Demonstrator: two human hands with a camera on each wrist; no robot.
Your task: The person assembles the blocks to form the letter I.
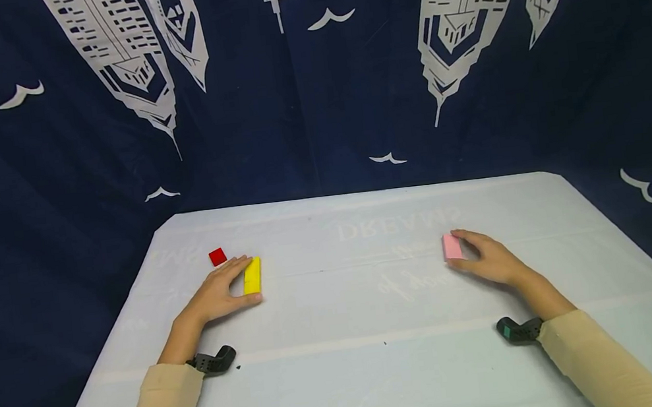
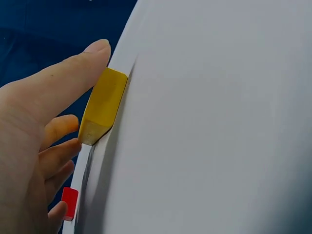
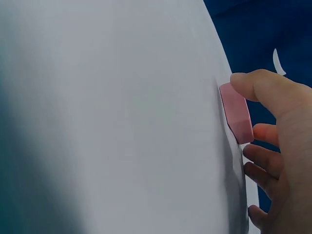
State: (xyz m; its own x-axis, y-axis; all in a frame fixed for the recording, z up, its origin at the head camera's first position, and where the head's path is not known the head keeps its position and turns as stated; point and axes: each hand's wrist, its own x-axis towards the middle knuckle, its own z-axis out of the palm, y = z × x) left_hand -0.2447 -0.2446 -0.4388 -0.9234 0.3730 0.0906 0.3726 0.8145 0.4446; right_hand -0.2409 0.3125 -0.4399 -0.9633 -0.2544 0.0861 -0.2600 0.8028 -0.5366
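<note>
A yellow block (image 1: 252,276) lies on the white table between the thumb and fingers of my left hand (image 1: 216,294). The thumb is at its near end and the index fingertip at its far end, as the yellow block (image 2: 104,103) also shows in the left wrist view. Just beyond those fingers sits a small red block (image 1: 217,256), partly behind a fingertip in the left wrist view. On the right, my right hand (image 1: 490,260) pinches a pink block (image 1: 452,247) end to end. In the right wrist view, the thumb rests on one end of the pink block (image 3: 236,112).
The white table (image 1: 350,320) has faint lettering and slight creases. Behind it hangs a dark blue curtain (image 1: 304,113) printed with white buildings and birds. Both wrists carry dark camera mounts (image 1: 214,361). A small dark speck (image 1: 238,367) lies near the left one.
</note>
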